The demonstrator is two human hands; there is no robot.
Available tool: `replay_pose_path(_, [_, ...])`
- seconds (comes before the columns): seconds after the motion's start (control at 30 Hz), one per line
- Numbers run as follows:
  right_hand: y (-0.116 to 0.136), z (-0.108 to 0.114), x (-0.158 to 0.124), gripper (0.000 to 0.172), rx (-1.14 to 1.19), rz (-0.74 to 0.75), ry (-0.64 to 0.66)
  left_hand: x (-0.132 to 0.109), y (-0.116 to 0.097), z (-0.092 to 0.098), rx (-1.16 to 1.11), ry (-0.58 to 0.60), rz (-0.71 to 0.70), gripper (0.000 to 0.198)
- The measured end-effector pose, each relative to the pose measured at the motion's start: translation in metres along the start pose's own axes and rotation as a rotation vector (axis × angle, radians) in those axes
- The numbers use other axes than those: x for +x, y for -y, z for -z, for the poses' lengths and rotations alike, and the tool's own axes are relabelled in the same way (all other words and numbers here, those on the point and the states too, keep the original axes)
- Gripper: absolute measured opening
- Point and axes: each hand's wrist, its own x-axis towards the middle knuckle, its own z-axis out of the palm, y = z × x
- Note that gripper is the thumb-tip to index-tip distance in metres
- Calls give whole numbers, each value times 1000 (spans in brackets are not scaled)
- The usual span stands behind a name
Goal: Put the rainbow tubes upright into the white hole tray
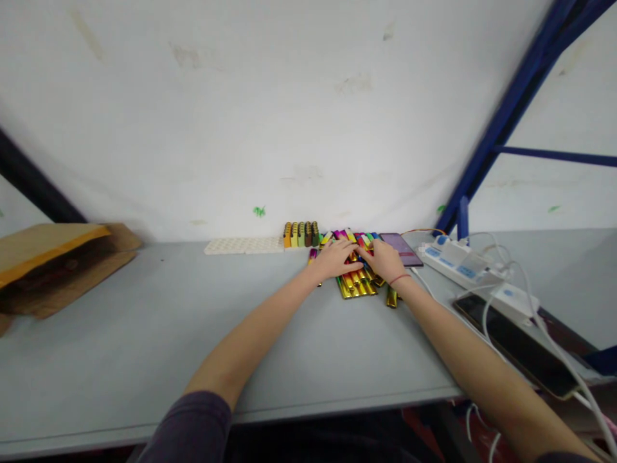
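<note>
A grey workbench [144,360] was seen from above, backed by a white wall [308,109] and crossed at the right by a blue steel frame [511,109]. A kraft padded envelope [53,267] was shown well to the left of the hands, while a white power strip [457,262], a black smartphone [513,344] and white cables [530,308] were spread to the right of them. A pile of glossy metallic tubes [355,267] in gold, pink, blue and green was covered by the left hand [337,259] and the right hand [380,260]. Both hands were held open and palm down on the pile, fingers spread and almost meeting, and no grip could be made out. Beyond the hands, a white perforated mat [243,245] and a row of upright coloured cases [301,235] were lined up, and a purple-screened phone [401,249] was placed just past the right hand. A single gold tube [392,297] was seen just beside the right hand, and a red string bracelet [399,279] was worn on that wrist.
</note>
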Motion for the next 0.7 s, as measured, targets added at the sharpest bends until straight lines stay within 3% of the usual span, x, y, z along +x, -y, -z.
replay_pose_path(0.1, [-1,2,-3,47,8,-1,-8,-4,2,1,-8,33,-14,58])
replay_pose_path(0.2, [3,9,-10,44,-9,-4,-28,-12,0,8,1,-16,-54,58])
replay_pose_path(0.3, [12,20,-22,39,-57,31,-106,-31,-7,21,0,-97,-149,49])
replay_pose_path(0.37, [20,27,-33,35,-66,111,-121,-52,-12,30,11,-79,-182,37])
replay_pose_path(0.43, [31,33,-44,29,-41,281,-12,-77,-17,36,41,-29,-202,29])
replay_pose_path(0.57, [49,37,-64,18,85,714,405,-120,-22,39,15,80,-228,17])
replay_pose_path(0.63, [55,35,-72,17,121,793,511,-130,-24,38,-17,118,-227,15])
replay_pose_path(0.7, [58,30,-77,20,115,796,523,-132,-25,36,-34,144,-212,14])
